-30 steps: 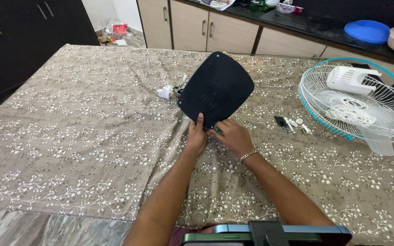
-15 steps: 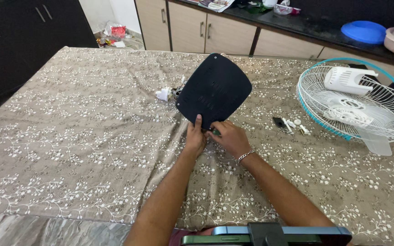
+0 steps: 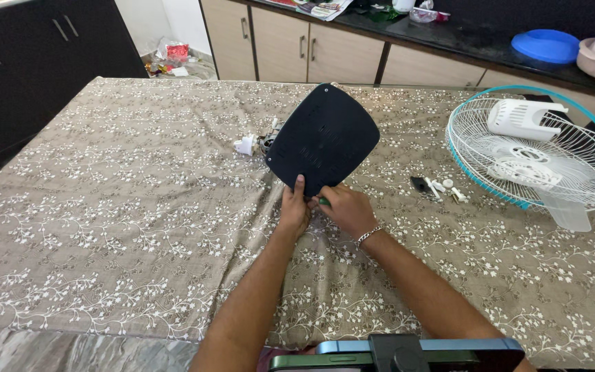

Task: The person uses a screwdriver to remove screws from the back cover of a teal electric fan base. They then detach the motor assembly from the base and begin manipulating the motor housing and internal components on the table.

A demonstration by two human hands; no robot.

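A dark navy rounded base plate (image 3: 323,138) stands tilted on edge on the patterned tablecloth (image 3: 125,207). My left hand (image 3: 295,204) grips its lower edge, thumb pressed on the plate's face. My right hand (image 3: 343,207) is closed around a green-handled tool (image 3: 325,202) at the plate's bottom edge; only a bit of the green shows. A white plug and cord parts (image 3: 251,142) lie just behind the plate on its left.
A white wire fan grille with a teal rim (image 3: 534,151) lies at the right, holding white fan housing pieces (image 3: 526,117). Small screws and a dark part (image 3: 439,187) sit between it and my hands. A counter with a blue lid (image 3: 544,45) runs behind.
My hands and the plate keep the same hold. The view has shifted slightly, so everything sits a little lower and left in the picture.
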